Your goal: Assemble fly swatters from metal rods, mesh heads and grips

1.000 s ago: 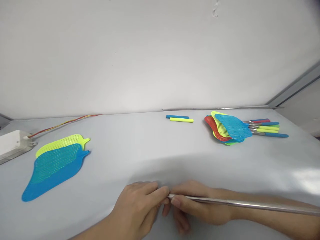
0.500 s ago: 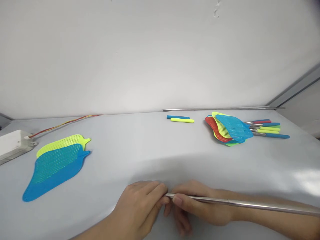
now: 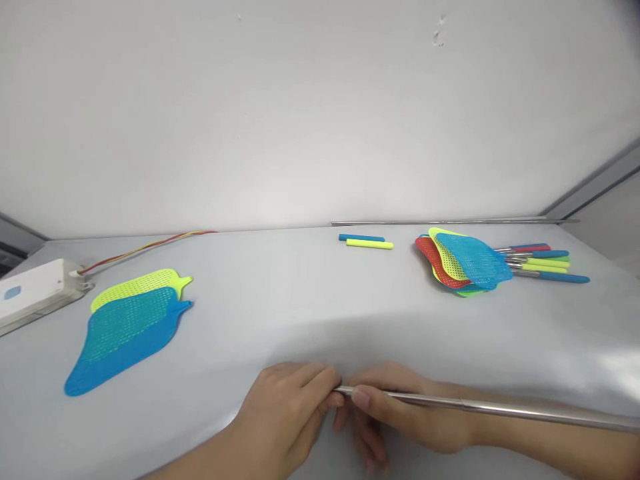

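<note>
Both hands grip one shiny telescopic metal rod [image 3: 510, 408] low in the head view. My left hand [image 3: 293, 407] is closed on its thin left end, and the very tip is hidden in the fingers. Just to the right, my right hand [image 3: 400, 407] pinches the rod between thumb and fingers. From there the rod runs right above the right forearm and leaves the frame. On the left lie two loose fly swatter heads, a yellow one [image 3: 135, 287] partly under a blue one [image 3: 130, 343].
A blue handle sleeve [image 3: 361, 238] and a yellow one [image 3: 370, 245] lie near the wall. Behind them is another metal rod [image 3: 450, 222]. Stacked fly swatters [image 3: 473, 260] with handles lie at right. A white box [image 3: 40, 293] with coloured wires [image 3: 145, 247] stands far left.
The whole view has shifted slightly, so the things on the table appear a little further right. Both hands keep their hold on the rod, with almost no change in pose.
</note>
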`<state>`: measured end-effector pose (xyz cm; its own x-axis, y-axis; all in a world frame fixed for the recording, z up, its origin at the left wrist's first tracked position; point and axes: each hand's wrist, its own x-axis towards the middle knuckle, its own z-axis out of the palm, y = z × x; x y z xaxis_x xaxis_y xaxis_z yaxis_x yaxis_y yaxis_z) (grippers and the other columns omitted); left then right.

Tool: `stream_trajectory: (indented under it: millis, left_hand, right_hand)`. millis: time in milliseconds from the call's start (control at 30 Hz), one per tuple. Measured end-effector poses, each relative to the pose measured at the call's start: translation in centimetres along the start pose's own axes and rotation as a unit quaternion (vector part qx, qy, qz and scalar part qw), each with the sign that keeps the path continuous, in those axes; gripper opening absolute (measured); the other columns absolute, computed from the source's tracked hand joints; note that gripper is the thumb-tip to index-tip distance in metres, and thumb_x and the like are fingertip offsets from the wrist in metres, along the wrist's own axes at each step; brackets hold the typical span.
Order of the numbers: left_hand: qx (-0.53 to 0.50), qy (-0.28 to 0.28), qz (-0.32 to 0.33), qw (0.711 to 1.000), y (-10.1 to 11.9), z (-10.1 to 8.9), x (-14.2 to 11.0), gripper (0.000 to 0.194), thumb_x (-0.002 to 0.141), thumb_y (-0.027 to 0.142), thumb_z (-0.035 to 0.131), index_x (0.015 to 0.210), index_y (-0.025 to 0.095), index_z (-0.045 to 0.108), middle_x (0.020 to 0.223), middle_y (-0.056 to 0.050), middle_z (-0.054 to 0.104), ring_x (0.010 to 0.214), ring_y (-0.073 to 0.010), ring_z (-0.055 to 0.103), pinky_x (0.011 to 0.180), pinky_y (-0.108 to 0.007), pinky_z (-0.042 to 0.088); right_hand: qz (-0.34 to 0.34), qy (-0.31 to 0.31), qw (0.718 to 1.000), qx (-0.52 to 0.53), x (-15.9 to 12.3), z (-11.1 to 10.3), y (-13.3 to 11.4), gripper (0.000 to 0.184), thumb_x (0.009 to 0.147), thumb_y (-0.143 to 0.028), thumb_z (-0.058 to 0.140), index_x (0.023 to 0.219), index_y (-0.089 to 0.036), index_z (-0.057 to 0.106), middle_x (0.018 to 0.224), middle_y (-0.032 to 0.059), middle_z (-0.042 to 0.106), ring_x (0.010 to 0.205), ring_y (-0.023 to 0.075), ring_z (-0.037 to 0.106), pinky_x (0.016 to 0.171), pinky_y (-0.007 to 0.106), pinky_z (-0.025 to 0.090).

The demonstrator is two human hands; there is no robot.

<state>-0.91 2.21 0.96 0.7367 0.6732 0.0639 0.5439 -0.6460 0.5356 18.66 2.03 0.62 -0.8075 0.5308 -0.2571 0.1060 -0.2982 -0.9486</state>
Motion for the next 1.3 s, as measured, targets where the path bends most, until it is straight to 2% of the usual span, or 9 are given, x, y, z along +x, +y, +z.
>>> stream_trajectory:
  millis: [233,433,1067,1200,1300]
  left_hand:
    - [-0.016,-0.007,-0.009,1.0,0.12,-0.06,-0.07,0.024,0.088,0.019,0.029,0.07,0.021,0.044,0.066,0.003,0.055,0.057,-0.0112,0.05,0.052,-0.021,0.034]
    - [-0.01,0.002,-0.009,1.0,-0.01,0.06,-0.12,0.021,0.088,0.018,0.031,0.071,0.021,0.043,0.064,0.004,0.053,0.057,-0.0116,0.049,0.053,-0.023,0.032]
    - [-0.026,-0.004,-0.023,0.999,-0.25,0.39,-0.38,0.021,0.088,0.02,0.031,0.071,0.022,0.044,0.063,0.004,0.051,0.057,-0.0118,0.046,0.054,-0.023,0.03]
    - [-0.025,-0.018,-0.03,0.999,0.1,0.04,-0.37,0.022,0.089,0.022,0.03,0.071,0.021,0.044,0.064,0.004,0.051,0.057,-0.0119,0.047,0.055,-0.024,0.03]
    - [-0.032,-0.038,-0.032,0.998,0.35,-0.38,-0.21,0.023,0.089,0.027,0.031,0.071,0.021,0.045,0.065,0.003,0.052,0.058,-0.0123,0.047,0.055,-0.024,0.031]
  right_hand:
    - [-0.008,0.004,1.0,0.015,0.2,0.09,-0.15,0.044,0.089,-0.048,0.026,0.083,-0.013,0.052,0.053,-0.002,0.047,0.054,0.0107,0.052,0.057,0.022,0.042]
    - [0.004,-0.005,1.0,-0.018,0.15,-0.03,-0.55,0.04,0.088,-0.046,0.028,0.088,-0.013,0.051,0.058,-0.0013,0.05,0.054,0.0095,0.05,0.056,0.021,0.041]
    - [0.015,-0.004,1.0,0.013,0.13,0.02,-0.38,0.039,0.089,-0.044,0.029,0.089,-0.013,0.052,0.054,-0.0022,0.048,0.053,0.0096,0.05,0.054,0.021,0.04]
    - [0.008,-0.005,1.0,-0.008,0.17,0.01,-0.5,0.037,0.089,-0.043,0.028,0.083,-0.014,0.05,0.056,-0.0015,0.049,0.053,0.0099,0.05,0.055,0.022,0.041]
    - [-0.005,0.002,0.999,-0.032,0.13,0.1,-0.73,0.039,0.089,-0.041,0.027,0.069,-0.015,0.047,0.055,-0.0006,0.048,0.053,0.0102,0.05,0.054,0.022,0.04]
